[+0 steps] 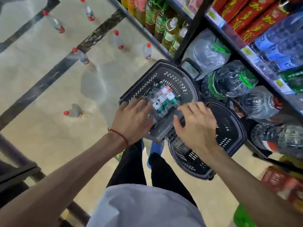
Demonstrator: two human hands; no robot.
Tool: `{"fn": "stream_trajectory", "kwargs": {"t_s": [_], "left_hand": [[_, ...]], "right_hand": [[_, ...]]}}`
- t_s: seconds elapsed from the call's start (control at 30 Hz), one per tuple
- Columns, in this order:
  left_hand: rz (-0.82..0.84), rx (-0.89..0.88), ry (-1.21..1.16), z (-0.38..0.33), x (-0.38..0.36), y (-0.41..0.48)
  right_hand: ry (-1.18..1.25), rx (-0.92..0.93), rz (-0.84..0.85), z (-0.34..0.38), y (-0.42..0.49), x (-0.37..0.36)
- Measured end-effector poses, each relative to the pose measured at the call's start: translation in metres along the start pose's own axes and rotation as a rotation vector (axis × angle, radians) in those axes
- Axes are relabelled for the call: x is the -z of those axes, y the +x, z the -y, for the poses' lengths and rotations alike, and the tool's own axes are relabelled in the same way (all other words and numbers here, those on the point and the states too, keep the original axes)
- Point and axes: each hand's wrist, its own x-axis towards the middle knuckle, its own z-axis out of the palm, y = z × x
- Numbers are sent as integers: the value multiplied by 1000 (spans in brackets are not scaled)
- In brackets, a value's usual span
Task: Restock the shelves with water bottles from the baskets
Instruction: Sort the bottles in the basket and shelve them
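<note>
Head view, looking down. My left hand (132, 119) is released, fingers spread and fairly straight, fingertips resting on the near side of the water bottles (161, 99). These bottles lie packed together, green-and-white labels up, inside a dark basket (185, 84) on the floor (49, 128), just beside the shelves (255, 66). My right hand (197, 124) is also released, fingers loosely bent above the basket's near edge and grasping nothing; I cannot tell whether it touches the bottles. A second basket (229, 126) sits beside the first, partly under my right wrist. Large wrapped water jugs (229, 81) fill the bottom shelf. Several red-capped bottles (118, 40) stand scattered on the floor, well apart from the baskets.
</note>
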Motion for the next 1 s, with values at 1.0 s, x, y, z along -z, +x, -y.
{"fn": "stream_trajectory", "kwargs": {"t_s": [1.0], "left_hand": [[388,168,-14,79,-353,123]], "right_hand": [[78,-186,520,-146,139,-461]]}}
